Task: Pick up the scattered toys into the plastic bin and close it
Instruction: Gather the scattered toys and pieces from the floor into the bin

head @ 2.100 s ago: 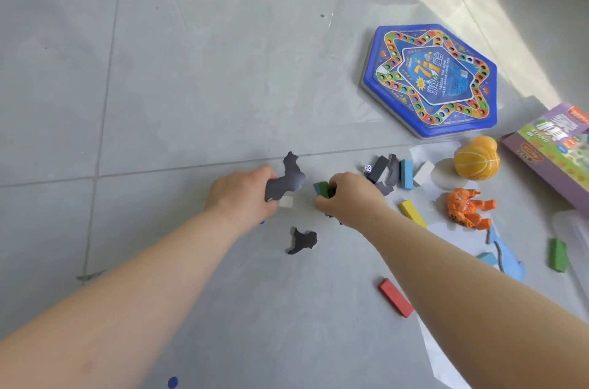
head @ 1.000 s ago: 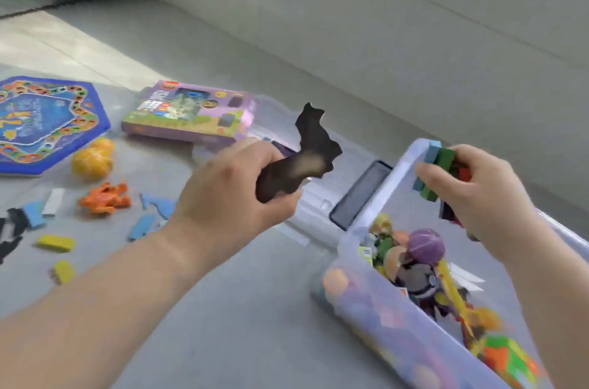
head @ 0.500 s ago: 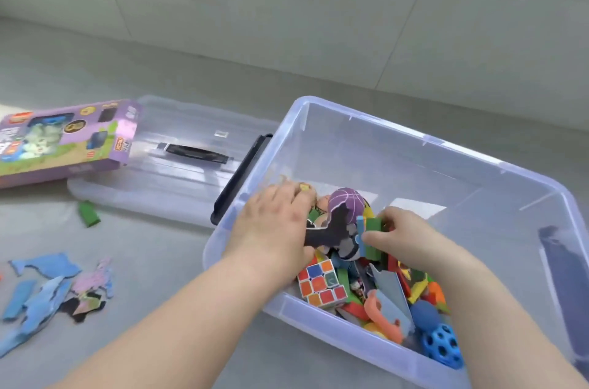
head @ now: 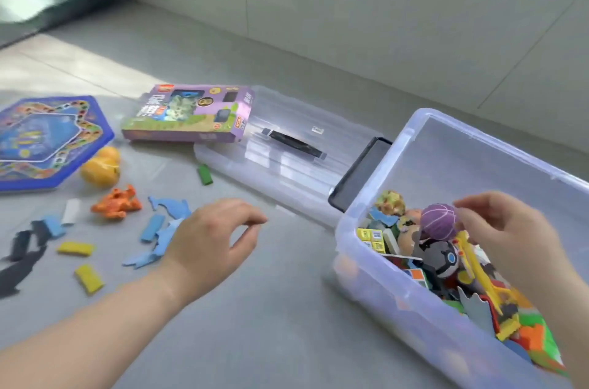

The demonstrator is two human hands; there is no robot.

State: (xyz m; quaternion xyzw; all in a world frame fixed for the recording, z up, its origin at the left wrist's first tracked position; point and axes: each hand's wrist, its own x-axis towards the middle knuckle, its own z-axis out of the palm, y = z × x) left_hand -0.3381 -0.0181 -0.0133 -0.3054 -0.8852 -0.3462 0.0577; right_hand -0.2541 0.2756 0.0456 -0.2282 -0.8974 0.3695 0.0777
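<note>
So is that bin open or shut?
Open. The bin has nothing covering it, and its lid lies flat on the floor beside it.

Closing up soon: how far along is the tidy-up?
Done: many toys sit in the plastic bin. In hand: nothing; the left hand hovers over the floor, the right hand over the bin. Left: orange figure, yellow blocks, blue puzzle pieces, green block, then the lid, lying beside the bin.

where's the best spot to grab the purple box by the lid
Probably the near long edge of the purple box, thumb on top, fingers under, from your side: it is wide and thin, its right end resting on the clear lid.
</note>
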